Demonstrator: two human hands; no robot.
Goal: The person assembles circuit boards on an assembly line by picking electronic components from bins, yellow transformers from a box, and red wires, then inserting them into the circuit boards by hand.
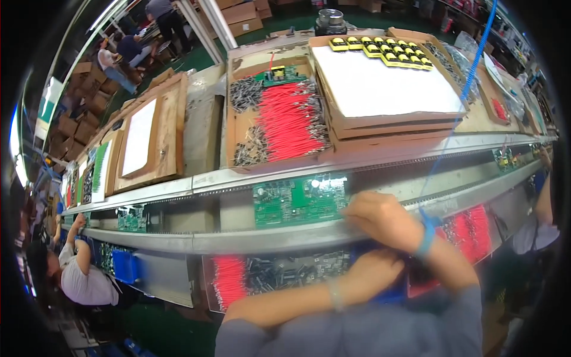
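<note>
A green circuit board [300, 201] with small parts on it sits between the rails of the line in front of me. My right hand [380, 217] is at its right end, fingers bent together in a pinch; what they hold, if anything, is too small to make out. A blue strap [427, 237] circles the right wrist. Lower down, my left hand [379, 273] reaches across over a blue bin [395, 290], partly under the right forearm, its fingers hidden and blurred. Beside it lies a tray of metal-legged components [291, 271] with red leads [229, 279].
Beyond the line stand a carton of red wires [289, 122] and stacked cardboard with yellow-black transformers [380, 50]. A coiled blue cord [473, 65] hangs down to my right wrist. More red leads [467, 235] lie at right. A co-worker [86, 273] works at left.
</note>
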